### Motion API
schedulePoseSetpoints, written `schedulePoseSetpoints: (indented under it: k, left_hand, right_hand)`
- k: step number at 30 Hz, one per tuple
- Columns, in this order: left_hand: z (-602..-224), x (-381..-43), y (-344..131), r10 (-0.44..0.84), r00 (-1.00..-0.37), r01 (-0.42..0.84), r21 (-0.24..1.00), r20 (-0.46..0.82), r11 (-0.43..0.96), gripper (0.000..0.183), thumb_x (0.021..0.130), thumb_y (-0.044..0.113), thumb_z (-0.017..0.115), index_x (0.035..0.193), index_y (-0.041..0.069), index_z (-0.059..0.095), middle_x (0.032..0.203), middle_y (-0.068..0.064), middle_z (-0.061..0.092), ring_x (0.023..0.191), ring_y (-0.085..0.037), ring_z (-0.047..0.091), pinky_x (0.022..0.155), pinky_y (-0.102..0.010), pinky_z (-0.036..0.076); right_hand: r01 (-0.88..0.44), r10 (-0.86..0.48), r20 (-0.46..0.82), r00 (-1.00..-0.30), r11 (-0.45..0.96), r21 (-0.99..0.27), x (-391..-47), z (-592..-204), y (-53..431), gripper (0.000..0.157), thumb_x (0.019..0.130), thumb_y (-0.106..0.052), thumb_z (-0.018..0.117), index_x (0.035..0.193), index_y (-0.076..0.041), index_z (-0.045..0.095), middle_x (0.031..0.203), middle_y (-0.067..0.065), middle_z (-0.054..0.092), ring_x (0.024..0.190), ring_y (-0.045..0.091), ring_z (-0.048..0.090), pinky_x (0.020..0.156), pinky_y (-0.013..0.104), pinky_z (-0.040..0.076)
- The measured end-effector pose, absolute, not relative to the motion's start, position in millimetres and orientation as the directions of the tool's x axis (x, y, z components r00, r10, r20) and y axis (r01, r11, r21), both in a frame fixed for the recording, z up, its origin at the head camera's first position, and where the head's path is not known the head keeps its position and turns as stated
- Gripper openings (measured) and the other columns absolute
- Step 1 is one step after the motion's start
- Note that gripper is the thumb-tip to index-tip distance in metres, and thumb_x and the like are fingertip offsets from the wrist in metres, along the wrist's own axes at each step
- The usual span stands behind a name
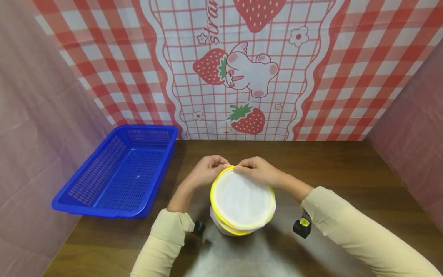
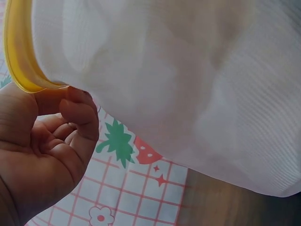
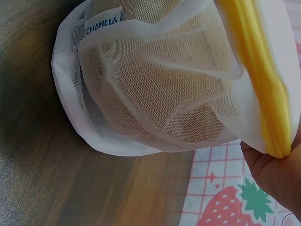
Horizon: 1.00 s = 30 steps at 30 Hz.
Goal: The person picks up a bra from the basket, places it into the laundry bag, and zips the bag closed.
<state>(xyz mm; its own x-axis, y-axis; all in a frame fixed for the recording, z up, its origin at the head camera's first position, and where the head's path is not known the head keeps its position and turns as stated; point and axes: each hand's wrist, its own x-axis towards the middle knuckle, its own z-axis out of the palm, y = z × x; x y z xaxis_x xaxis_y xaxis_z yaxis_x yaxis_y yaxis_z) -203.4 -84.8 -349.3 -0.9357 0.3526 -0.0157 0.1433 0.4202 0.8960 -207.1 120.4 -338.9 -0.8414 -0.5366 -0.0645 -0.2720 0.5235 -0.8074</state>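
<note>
Pinching yellow rim [image 3: 266, 77] of white mesh bag [image 1: 245, 198], left hand [image 1: 206, 170], right hand [image 1: 261, 172], blue basket [image 1: 129, 181] at left, brown counter [image 1: 340, 169]

The mesh bag [image 1: 243, 198] is white, edged with bright yellow trim [image 3: 265, 75]; the label [image 3: 103, 22] on its side is white with blue lettering. Left of the bag, the basket [image 1: 104, 212] is deep blue all over. Beneath the bag, the tabletop [image 1: 328, 165] is brown with wood grain. Beyond the bag, the backdrop [image 1: 349, 77] is red-and-white gingham around a white panel [image 1: 290, 115] with a thin red grid, red strawberries [image 1: 254, 122] with green leaves and a white-and-pink animal [image 1: 250, 73]. Sleeves [image 1: 360, 227] either side of the bag are pale cream.
</note>
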Motion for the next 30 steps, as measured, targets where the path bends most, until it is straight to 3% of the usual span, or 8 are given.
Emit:
schedulePoseSetpoints:
  k: [13, 24, 30]
  left_hand:
    - [-337.0, -205.3, -85.1, 0.350, -0.934, 0.077, 0.918, -0.071, 0.389, 0.020, 0.093, 0.018, 0.056, 0.099, 0.000, 0.065, 0.082, -0.012, 0.066, 0.061, -0.012, 0.058, 0.057, -0.025, 0.051]
    - [-324.1, -208.2, -83.4, 0.369, -0.925, 0.089, 0.895, -0.088, 0.437, 0.021, 0.091, 0.020, 0.059, 0.098, 0.002, 0.066, 0.087, -0.011, 0.068, 0.069, -0.013, 0.061, 0.064, -0.026, 0.052]
    - [-323.1, -210.0, -81.3, 0.372, -0.924, 0.096, 0.889, -0.087, 0.448, 0.020, 0.091, 0.020, 0.059, 0.097, 0.003, 0.067, 0.087, -0.009, 0.068, 0.073, -0.014, 0.062, 0.066, -0.026, 0.053]
  right_hand:
    - [-0.244, -0.521, -0.038, -0.853, 0.461, -0.853, -203.8, -332.3, 118.6, 0.031, 0.095, -0.033, 0.053, 0.106, -0.007, 0.065, 0.098, 0.009, 0.065, 0.076, 0.014, 0.058, 0.064, 0.028, 0.051]
    - [-0.253, -0.491, -0.040, -0.870, 0.514, -0.820, -200.6, -321.5, 117.5, 0.031, 0.098, -0.028, 0.048, 0.107, -0.006, 0.067, 0.099, 0.009, 0.066, 0.074, 0.011, 0.056, 0.064, 0.027, 0.049]
    - [-0.250, -0.482, -0.059, -0.874, 0.552, -0.796, -200.2, -320.5, 118.9, 0.034, 0.097, -0.031, 0.048, 0.106, -0.005, 0.067, 0.092, 0.009, 0.065, 0.069, 0.011, 0.055, 0.061, 0.026, 0.049]
